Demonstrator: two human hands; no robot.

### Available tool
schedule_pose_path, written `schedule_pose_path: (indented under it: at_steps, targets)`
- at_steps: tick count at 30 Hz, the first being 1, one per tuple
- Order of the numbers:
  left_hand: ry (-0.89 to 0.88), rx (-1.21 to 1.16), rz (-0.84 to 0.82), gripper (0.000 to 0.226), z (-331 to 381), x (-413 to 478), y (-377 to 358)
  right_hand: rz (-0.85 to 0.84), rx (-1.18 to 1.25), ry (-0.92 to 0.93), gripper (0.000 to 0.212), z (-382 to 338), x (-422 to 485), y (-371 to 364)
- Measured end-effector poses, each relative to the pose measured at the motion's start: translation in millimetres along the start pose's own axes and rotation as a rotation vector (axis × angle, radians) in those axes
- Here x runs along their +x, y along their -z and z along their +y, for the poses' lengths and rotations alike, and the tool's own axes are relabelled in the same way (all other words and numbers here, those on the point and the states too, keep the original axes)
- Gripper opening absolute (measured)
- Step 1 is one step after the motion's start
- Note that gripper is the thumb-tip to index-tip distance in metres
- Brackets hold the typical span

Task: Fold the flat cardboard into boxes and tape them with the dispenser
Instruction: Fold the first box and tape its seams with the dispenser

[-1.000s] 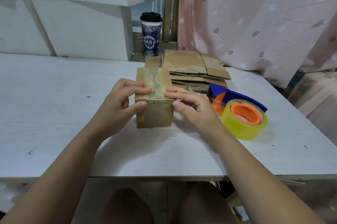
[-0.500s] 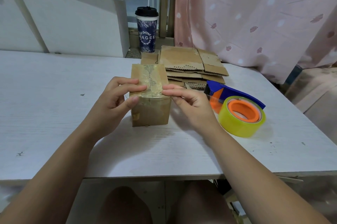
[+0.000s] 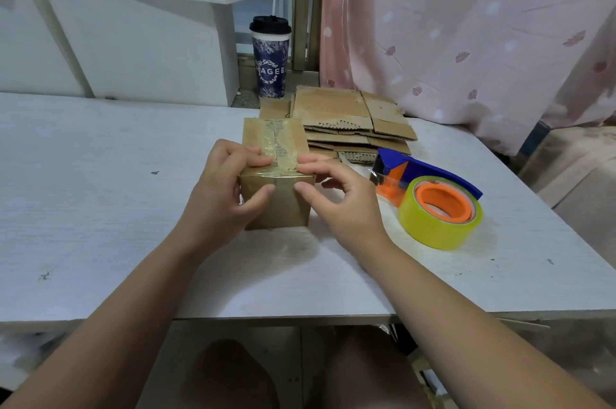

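Pressing tape down, both hands work the near top edge of a small folded cardboard box [image 3: 275, 175] standing on the white table [image 3: 100, 208]. Since a second ago the left hand [image 3: 226, 195] has kept its grip, fingers on top and thumb on the front face, while the right hand [image 3: 336, 198] has slid its thumb down onto the front, seemingly smoothing the tape end. This box looks nearly sealed. Right of the box lies the tape dispenser [image 3: 433, 202]; behind it, flat cardboard [image 3: 350, 122] waits.
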State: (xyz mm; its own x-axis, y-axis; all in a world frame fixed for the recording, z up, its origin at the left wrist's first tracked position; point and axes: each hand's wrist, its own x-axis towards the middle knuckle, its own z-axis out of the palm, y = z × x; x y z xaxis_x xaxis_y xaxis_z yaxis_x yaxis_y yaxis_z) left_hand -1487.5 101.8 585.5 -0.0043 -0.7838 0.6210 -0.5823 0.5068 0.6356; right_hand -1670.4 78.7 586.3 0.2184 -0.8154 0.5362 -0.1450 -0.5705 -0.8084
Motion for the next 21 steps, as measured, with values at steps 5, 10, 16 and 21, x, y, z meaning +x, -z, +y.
schedule_pose_path:
  at_steps: [5,10,16,21]
  targets:
    - [0.009,0.077,0.037,0.033,1.2,-0.1,-2.9,0.013,-0.150,0.085,0.018,2.3,-0.4,-3.4]
    - [-0.015,0.155,0.046,0.041,4.0,-1.7,-3.9,0.083,-0.318,0.191,0.021,0.7,-0.4,-15.2]
    - [-0.081,0.088,-0.011,0.036,-1.6,-6.5,3.7,0.039,-0.288,0.218,0.012,6.6,-1.7,-11.4]
    - [-0.078,-0.031,-0.067,0.036,-6.5,-6.3,14.9,0.011,-0.136,0.107,0.017,3.5,-2.4,-8.2]
